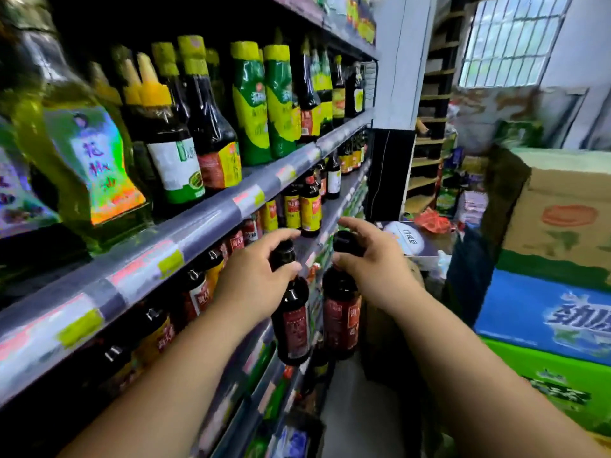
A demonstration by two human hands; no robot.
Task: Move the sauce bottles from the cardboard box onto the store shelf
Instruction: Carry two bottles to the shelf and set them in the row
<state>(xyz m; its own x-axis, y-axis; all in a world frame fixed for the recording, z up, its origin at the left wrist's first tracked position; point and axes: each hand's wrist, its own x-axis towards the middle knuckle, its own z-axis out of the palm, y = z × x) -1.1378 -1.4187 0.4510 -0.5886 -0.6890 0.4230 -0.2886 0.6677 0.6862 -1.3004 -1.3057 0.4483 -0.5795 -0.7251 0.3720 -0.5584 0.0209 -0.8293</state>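
My left hand (254, 279) grips the neck of a dark sauce bottle with a red label (292, 319), held upright in front of the shelf edge. My right hand (373, 262) grips the black cap and neck of a second dark, red-labelled bottle (342, 312) just to its right. Both bottles hang in the air beside the store shelf (211, 219), level with the row of similar dark bottles with red and yellow labels (305, 206). A brown cardboard box (390, 325) shows partly behind my right forearm, low on the floor.
The upper shelf carries tall soy and vinegar bottles (205, 127) and green pouches (261, 104). Stacked cartons (555, 279) stand on the right of the narrow aisle. A white pillar (396, 67) and wooden racks (429, 153) close the far end.
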